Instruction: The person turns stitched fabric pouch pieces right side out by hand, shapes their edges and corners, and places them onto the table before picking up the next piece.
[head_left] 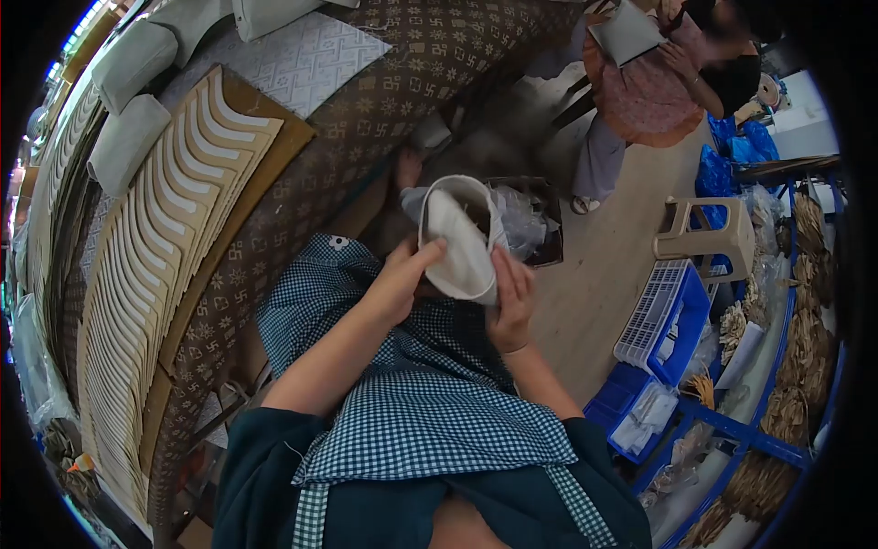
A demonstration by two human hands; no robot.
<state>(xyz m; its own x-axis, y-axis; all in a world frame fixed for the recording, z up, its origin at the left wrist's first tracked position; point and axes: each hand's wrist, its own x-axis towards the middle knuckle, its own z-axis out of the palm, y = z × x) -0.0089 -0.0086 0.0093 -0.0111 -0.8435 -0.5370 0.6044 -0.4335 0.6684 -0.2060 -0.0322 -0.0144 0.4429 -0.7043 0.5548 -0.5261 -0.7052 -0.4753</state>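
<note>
Pale pouch-like piece (pixel 462 261), off-white with a thick rounded rim, is held up in front of the person's lap, near the middle of the view, its open mouth tilted toward the camera so that part of the inside shows. The left hand (pixel 402 276) grips its near left side, with the thumb laid over the rim. The right hand (pixel 514 306) grasps the opposite side, its fingers spread along the outer wall and slightly blurred. The person wears a checked apron (pixel 439 421) over a dark green top (pixel 265 457).

To the left, a table covered with a brown patterned cloth (pixel 366 82) carries a tall fanned stack of cut pieces (pixel 183 220), pale curved bands on tan backing. Beside the stack, toward the top, are a light patterned sheet (pixel 320 59) and several pale pouches (pixel 133 69).

Beyond the held piece, a dark box (pixel 551 245) on the floor contains clear plastic (pixel 517 215). At upper right, another person (pixel 645 105) in pinkish-orange clothing has a pale square piece (pixel 629 35) at the lap, one hand near its edge.

On the right, a beige plastic stool (pixel 704 242) stands just behind blue crates (pixel 681 316), next to a blue-framed rack (pixel 732 428) loaded with dried brown bundles (pixel 805 311).
</note>
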